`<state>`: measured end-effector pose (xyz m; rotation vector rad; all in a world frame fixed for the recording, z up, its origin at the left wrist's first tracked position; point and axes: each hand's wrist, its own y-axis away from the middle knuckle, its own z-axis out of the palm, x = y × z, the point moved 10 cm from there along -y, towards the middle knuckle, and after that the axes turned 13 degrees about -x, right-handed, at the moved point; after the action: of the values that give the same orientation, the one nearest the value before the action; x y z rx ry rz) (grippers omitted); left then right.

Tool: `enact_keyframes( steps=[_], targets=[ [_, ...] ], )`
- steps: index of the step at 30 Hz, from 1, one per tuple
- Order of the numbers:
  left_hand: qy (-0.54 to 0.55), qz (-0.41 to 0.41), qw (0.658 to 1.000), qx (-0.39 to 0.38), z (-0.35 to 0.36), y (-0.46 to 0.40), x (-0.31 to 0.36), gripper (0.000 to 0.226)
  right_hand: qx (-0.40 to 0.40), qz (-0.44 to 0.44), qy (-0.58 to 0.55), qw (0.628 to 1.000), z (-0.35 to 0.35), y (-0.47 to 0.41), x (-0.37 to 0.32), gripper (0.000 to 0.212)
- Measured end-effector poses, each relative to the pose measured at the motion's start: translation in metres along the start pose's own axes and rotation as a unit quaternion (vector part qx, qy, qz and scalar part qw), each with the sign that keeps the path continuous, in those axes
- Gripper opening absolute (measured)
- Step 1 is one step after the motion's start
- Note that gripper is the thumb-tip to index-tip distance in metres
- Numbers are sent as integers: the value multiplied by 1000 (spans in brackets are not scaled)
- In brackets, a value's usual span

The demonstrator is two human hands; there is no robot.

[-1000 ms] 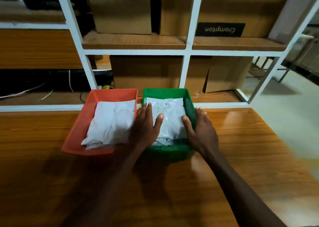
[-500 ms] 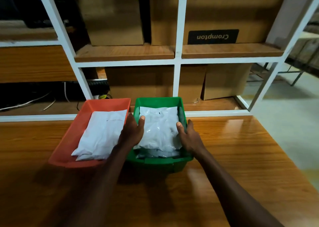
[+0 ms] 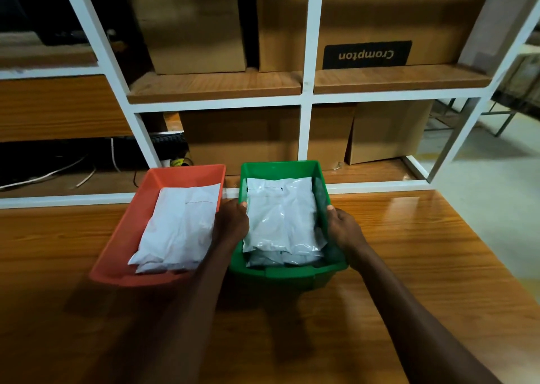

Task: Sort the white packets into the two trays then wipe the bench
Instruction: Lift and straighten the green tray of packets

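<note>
We see the left hand [image 3: 232,223] and right hand [image 3: 344,233], fingers curled, gripping the green plastic tray [image 3: 287,272] of white plastic packets [image 3: 282,217] by its side rims.

Storage corner we're looking at: white rack, lots of cardboard

We've got a glossy wooden table [image 3: 423,266] catching a bright reflection near its far right edge, pushed up against a white metal shelving frame [image 3: 305,106] with wooden shelf boards [image 3: 216,87]. Big brown cardboard boxes [image 3: 198,24] fill the bays, one with a black Crompton label [image 3: 366,55] that reads upside down to us. Smaller boxes [image 3: 385,132] sit on the lower level. Off to the left it's dark, with loose white cables [image 3: 43,176] trailing. On the right we see a pale floor [image 3: 482,185] and some metal legs further back.
</note>
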<state>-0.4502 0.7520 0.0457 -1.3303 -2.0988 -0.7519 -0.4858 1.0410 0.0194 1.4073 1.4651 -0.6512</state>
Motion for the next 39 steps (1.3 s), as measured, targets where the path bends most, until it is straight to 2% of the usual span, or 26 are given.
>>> enact_keyframes(
  steps=[3,9,16,24,33,39],
  targets=[
    [58,19,998,-15,9,2,-4,44,-10,15,-28,999,-3,1,3,43],
    [126,-26,988,-81,21,12,-9,56,-53,37,-109,992,6,4,7,46],
    [205,-54,973,-88,23,21,-13,60,-71,54,-135,987,5,7,7,48],
    [226,-90,964,-106,37,31,-4,59,-56,72,-108,990,-14,17,13,51],
    [291,-96,936,-174,87,36,26,58,-9,114,-108,988,-65,29,38,58],
    [291,-103,937,-166,116,49,58,61,-9,116,-123,986,-109,36,60,53]
  ],
)
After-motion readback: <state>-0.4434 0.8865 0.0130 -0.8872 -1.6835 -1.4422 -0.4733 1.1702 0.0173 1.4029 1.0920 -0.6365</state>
